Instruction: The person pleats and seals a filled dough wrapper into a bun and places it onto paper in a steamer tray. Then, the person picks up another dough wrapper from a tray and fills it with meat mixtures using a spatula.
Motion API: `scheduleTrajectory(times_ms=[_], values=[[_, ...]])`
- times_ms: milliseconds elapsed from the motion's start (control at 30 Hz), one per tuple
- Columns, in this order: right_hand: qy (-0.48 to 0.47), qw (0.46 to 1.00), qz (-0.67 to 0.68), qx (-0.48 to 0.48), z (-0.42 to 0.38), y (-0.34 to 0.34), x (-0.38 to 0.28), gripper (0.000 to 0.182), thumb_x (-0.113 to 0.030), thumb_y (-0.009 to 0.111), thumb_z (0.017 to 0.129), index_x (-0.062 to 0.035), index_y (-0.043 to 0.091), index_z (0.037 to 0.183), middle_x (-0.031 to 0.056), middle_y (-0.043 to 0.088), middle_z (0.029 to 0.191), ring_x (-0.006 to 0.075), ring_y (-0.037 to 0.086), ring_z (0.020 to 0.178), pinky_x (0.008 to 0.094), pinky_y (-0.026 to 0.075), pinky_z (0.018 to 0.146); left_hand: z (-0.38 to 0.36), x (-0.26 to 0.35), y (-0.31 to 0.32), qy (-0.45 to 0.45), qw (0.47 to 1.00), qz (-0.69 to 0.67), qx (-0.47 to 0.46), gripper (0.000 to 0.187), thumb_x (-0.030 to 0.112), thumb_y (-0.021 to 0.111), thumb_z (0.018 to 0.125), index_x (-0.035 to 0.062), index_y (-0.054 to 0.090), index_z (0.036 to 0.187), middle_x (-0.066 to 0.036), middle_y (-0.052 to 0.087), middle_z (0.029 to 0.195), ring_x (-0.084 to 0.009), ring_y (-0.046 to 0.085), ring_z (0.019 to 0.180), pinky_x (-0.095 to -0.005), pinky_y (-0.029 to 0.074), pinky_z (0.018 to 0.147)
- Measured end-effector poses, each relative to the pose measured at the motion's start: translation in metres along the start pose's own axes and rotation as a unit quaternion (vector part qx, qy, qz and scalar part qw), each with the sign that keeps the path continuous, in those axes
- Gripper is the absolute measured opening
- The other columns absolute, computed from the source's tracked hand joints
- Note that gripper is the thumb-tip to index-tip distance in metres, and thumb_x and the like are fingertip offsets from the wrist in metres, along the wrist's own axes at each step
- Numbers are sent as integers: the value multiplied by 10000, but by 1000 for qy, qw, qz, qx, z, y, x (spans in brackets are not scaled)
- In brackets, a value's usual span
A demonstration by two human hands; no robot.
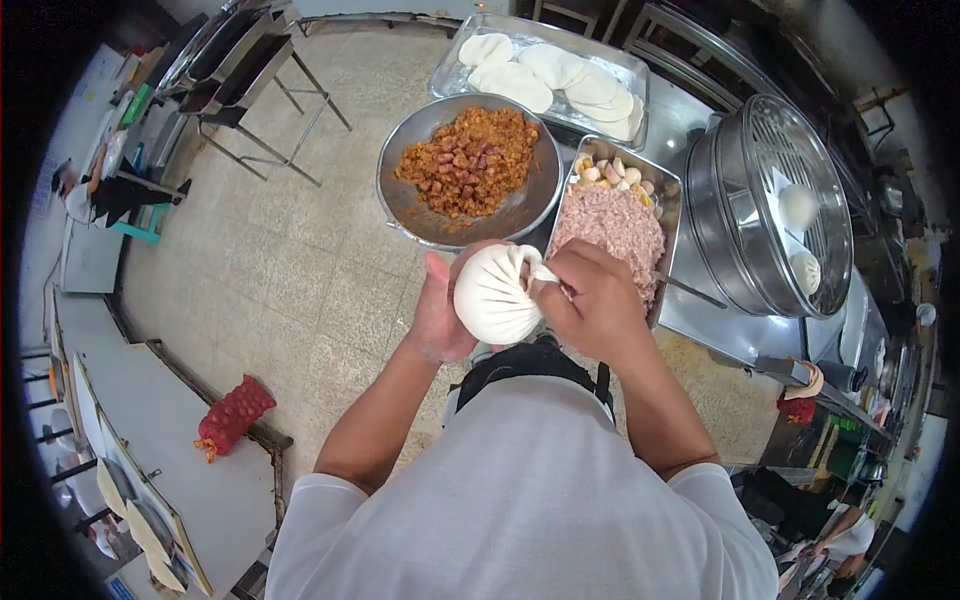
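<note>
A white pleated dough bun (493, 297) rests in my left hand (443, 312), which cups it from the left and below with the thumb out. My right hand (597, 300) pinches the gathered dough edge at the bun's right side, where a small opening shows. Just beyond my right hand is a metal tray (676, 215) of pink minced meat (612, 225) with pale round pieces at its far end and a utensil handle sticking out. A steel bowl (397, 214) of reddish-brown filling (470, 165) sits ahead of the bun.
Flat dough rounds (520, 85) lie in a clear tray (447, 80) at the back. A round steamer (740, 220) with two buns stands at the right. A red net bag (236, 412) lies at the left. Other people (850, 535) are at both far edges.
</note>
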State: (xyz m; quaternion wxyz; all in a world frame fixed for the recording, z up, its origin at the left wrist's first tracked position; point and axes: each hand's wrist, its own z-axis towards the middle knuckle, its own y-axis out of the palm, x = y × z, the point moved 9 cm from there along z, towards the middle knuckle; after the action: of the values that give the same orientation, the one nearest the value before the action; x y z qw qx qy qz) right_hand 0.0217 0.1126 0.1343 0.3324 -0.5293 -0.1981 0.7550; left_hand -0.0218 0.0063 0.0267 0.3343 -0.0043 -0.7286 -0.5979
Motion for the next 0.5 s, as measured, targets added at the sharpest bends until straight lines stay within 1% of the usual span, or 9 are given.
scheduleTrajectory(times_ms=[67,167,200,267,300,367,400,467,500], values=[[65,995,46,65,2,-12,5,104,-77,664,744,6,615,783,143,585,744,323,584,659,386,473,589,2,3,-1,32,997,57,33,980,841,343,799,50,417,1374,-108,561,1265,-216,652,1017,-342,606,656],[124,989,81,11,9,-8,9,121,-91,681,753,5,626,802,131,610,767,314,607,687,368,487,609,4,13,-3,96,986,125,54,965,825,357,810,43,417,1372,-107,561,1259,-206,647,1014,-326,598,666],[125,989,81,12,9,-8,11,121,-91,681,753,5,626,802,131,610,767,314,607,687,368,487,609,4,14,-4,90,981,166,44,985,833,377,795,38,413,1376,-108,562,1256,-198,644,1014,-319,594,669],[132,987,89,-2,7,0,19,110,-74,698,767,9,645,817,100,596,749,203,572,601,308,452,561,4,17,-4,86,974,206,34,1006,840,397,779,34,409,1380,-108,563,1253,-189,641,1015,-312,590,672],[132,987,89,-2,5,3,23,110,-74,698,767,9,645,817,100,596,749,203,572,601,308,452,561,4,15,-3,56,981,183,36,1043,865,384,757,33,406,1385,-116,564,1258,-192,645,1012,-319,592,666],[56,996,67,6,3,5,17,100,-72,692,775,11,640,793,100,574,697,215,569,598,332,442,553,2,11,-22,28,986,160,40,1080,890,371,735,31,402,1390,-125,565,1262,-195,648,1009,-326,593,659],[55,996,67,5,2,4,18,100,-72,692,775,11,640,793,100,574,697,215,569,598,332,442,553,-2,-11,-39,-55,998,4,-44,1106,910,348,719,36,399,1395,-134,566,1268,-200,652,1001,-329,594,647],[14,999,29,-24,0,6,11,97,-72,685,779,10,635,774,104,565,670,230,572,597,355,432,547,-8,-25,-32,-137,970,-153,-128,1133,930,325,703,41,396,1401,-143,567,1273,-205,656,994,-332,595,635],[15,999,28,-24,0,6,11,97,-72,685,779,10,635,774,104,565,670,230,572,597,355,432,547,-7,-24,-19,-126,969,-170,-125,1132,936,298,704,45,402,1395,-152,567,1278,-224,660,987,-366,601,651]])
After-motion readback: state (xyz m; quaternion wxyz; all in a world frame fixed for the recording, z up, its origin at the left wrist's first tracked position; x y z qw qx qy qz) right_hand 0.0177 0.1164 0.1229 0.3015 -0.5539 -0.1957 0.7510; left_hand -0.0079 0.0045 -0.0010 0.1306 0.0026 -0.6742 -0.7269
